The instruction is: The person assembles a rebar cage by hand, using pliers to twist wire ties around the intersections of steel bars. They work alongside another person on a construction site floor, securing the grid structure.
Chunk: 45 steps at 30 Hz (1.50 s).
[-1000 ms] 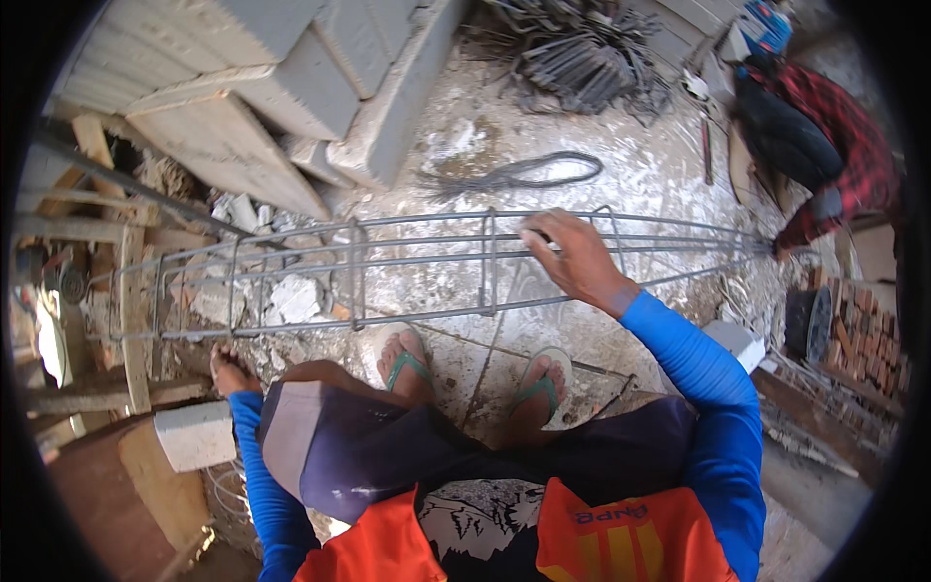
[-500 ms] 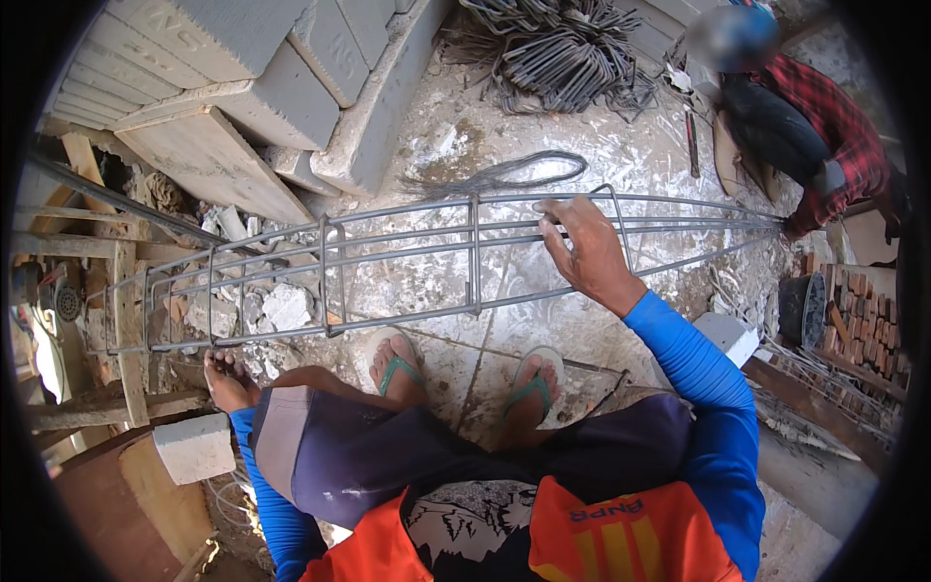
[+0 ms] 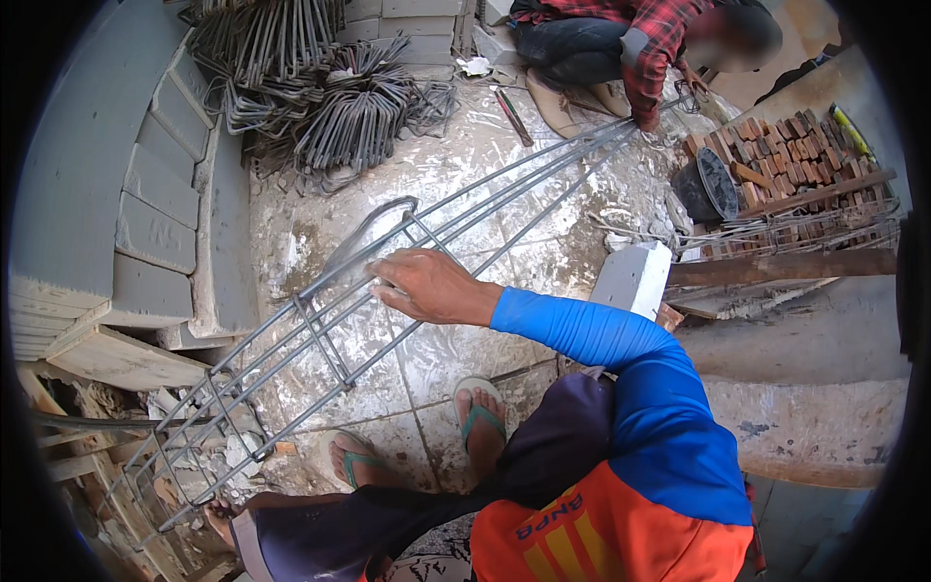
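A long rebar cage (image 3: 344,386) of thin grey bars with rectangular stirrups runs from lower left to upper right in front of me. My right hand (image 3: 436,286) is over its middle, between two stirrups. The fingers point left, loosely bent and slightly apart, over the bars; the fingertips are somewhat blurred. My left hand (image 3: 219,524) is low at the left, beside the near bar of the cage and mostly hidden behind my knee. Its grip cannot be made out. At the far end, a crouching person in a red checked shirt (image 3: 669,34) has a hand by the bars.
Bundled bent stirrups (image 3: 344,116) lie at the back left, beside stacked grey blocks (image 3: 160,228). A loop of thin wire (image 3: 364,233) and a red-handled tool (image 3: 514,118) lie on the floor. At right are a white block (image 3: 632,278), a dark bucket (image 3: 706,186) and stacked bricks (image 3: 790,145).
The view has turned right, so the cage now slants up to the right. My right hand remains over its middle, its fingers less widely spread. My left hand has become mostly hidden.
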Motion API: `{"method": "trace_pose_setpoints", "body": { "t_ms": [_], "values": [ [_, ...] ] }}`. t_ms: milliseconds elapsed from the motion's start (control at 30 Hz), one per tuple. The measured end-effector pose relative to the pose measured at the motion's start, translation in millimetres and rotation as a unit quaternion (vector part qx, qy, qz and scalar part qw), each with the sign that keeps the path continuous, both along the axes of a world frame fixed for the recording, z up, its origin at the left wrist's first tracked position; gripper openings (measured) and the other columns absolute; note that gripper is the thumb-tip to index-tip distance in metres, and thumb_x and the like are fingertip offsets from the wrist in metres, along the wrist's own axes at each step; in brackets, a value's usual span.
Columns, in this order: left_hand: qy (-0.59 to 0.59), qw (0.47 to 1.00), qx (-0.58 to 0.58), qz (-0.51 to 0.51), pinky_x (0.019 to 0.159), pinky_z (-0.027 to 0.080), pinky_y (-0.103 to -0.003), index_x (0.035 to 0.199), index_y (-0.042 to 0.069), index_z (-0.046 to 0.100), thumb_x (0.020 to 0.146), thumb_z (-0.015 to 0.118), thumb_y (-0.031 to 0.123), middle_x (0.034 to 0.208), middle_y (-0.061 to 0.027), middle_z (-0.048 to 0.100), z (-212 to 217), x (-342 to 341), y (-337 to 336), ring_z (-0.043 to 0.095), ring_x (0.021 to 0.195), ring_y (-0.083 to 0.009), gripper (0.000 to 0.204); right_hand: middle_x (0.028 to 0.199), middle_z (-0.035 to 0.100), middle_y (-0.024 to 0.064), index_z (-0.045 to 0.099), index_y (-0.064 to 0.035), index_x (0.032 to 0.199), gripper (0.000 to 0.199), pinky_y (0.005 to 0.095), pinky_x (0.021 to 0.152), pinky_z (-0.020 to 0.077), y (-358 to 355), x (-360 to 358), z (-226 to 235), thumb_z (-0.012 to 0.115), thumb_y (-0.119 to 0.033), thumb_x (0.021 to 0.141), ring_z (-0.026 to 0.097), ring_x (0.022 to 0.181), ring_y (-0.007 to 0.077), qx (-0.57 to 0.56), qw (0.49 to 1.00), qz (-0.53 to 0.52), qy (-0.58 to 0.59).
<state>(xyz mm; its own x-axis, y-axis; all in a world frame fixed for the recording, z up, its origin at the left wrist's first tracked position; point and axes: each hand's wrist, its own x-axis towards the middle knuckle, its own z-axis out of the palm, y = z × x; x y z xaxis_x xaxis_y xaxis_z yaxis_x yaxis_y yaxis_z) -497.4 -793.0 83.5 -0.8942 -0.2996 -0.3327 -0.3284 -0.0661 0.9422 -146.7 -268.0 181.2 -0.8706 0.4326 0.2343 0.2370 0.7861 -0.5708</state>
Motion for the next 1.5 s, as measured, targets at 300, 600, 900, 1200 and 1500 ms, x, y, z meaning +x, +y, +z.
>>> {"method": "trace_pose_setpoints", "body": {
  "t_ms": [300, 600, 900, 1200, 1500],
  "values": [
    [0.011, 1.0, -0.021, -0.004, 0.058, 0.041, -0.027, 0.118, 0.012, 0.061, 0.101, 0.055, 0.041, 0.091, 0.0031, 0.06, 7, -1, -2, 0.052, 0.073, -0.0102, 0.034, 0.103, 0.071, 0.0152, 0.065, -0.0023, 0.113, 0.032, 0.0453, 0.074, 0.0571, -2, 0, 2, 0.061, -0.029, 0.097, 0.07, 0.084, 0.0361, 0.011, 0.999, 0.028, 0.023],
    [0.016, 0.999, -0.04, -0.002, 0.057, 0.041, -0.027, 0.115, 0.011, 0.061, 0.102, 0.055, 0.04, 0.087, 0.0022, 0.059, 9, 7, 4, 0.051, 0.07, -0.0099, 0.033, 0.102, 0.072, 0.0136, 0.066, -0.0048, 0.112, 0.031, 0.0453, 0.072, 0.0567, -6, 7, -3, 0.062, -0.03, 0.096, 0.07, 0.081, 0.0355, 0.028, 0.999, 0.023, 0.031],
    [0.014, 0.998, -0.061, -0.009, 0.057, 0.041, -0.027, 0.113, 0.009, 0.061, 0.103, 0.055, 0.039, 0.082, 0.0013, 0.058, 11, 20, 8, 0.05, 0.067, -0.0095, 0.033, 0.097, 0.072, 0.0137, 0.066, -0.0074, 0.117, 0.035, 0.0456, 0.071, 0.057, -8, 18, 0, 0.06, -0.035, 0.097, 0.07, 0.079, 0.0353, 0.01, 1.0, 0.027, 0.002],
    [0.054, 0.989, -0.137, -0.015, 0.057, 0.042, -0.026, 0.111, 0.008, 0.062, 0.103, 0.055, 0.038, 0.078, 0.0004, 0.057, 27, 49, -49, 0.049, 0.064, -0.0092, 0.032, 0.093, 0.076, 0.0049, 0.072, -0.0114, 0.114, 0.038, 0.0371, 0.062, 0.0562, -7, -4, 4, 0.071, -0.041, 0.09, 0.071, 0.068, 0.025, 0.118, 0.989, 0.088, 0.007],
    [0.165, 0.976, -0.138, -0.021, 0.061, 0.042, -0.023, 0.108, 0.004, 0.06, 0.105, 0.053, 0.03, 0.077, 0.0005, 0.055, 99, 119, 14, 0.049, 0.067, -0.0077, 0.027, 0.056, 0.05, 0.0062, 0.068, -0.0057, 0.115, 0.033, 0.0374, 0.052, 0.0412, -22, 2, 6, 0.077, -0.013, 0.084, 0.051, 0.05, 0.0229, 0.075, 0.994, 0.077, -0.01]
  ]
}}
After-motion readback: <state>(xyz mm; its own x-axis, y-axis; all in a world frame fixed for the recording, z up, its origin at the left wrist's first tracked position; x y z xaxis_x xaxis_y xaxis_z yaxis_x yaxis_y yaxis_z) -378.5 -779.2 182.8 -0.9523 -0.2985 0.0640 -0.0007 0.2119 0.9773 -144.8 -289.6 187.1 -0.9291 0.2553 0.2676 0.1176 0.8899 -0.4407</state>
